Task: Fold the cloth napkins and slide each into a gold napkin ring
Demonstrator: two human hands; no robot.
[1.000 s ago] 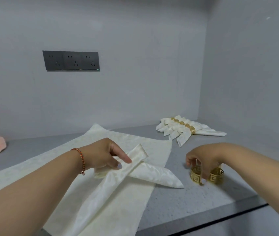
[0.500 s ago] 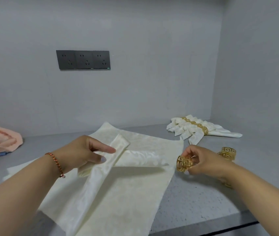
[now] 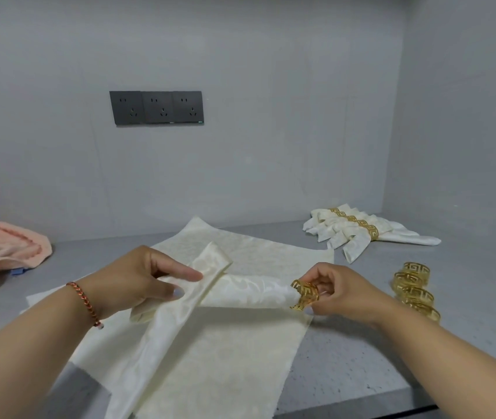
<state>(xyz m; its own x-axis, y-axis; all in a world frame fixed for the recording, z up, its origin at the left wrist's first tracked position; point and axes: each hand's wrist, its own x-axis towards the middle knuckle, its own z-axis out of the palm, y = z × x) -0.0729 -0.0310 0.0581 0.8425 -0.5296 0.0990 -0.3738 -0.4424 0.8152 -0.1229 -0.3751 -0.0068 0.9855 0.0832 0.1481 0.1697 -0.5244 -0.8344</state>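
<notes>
Napkin [image 3: 198, 300], folded into a long cream band and bent so its two arms cross, lies on top of the flat napkins [image 3: 240, 352] at the near middle of the counter [image 3: 361, 367]. The left hand [image 3: 138, 285] pinches the crossing between thumb and forefinger, the other fingers curled beneath, apparently to keep the fold from springing open while the tip is threaded. At the right end of the fold, the right hand [image 3: 340, 293] pinches a gold napkin ring [image 3: 304, 294] by its rim, opening turned toward the cloth; the pointed tip has just entered it. Holding the ring by its edge seems meant to leave the bore free. It is judged that sliding the ring inward comes next, and the soft tip could bunch at the mouth. Spare rings [image 3: 414, 285] stand stacked just right of that hand, within easy reach. Finished napkins [image 3: 358, 231] lie fanned at the far right, out of the way. A peach cloth [image 3: 1, 252] sits at far left.
</notes>
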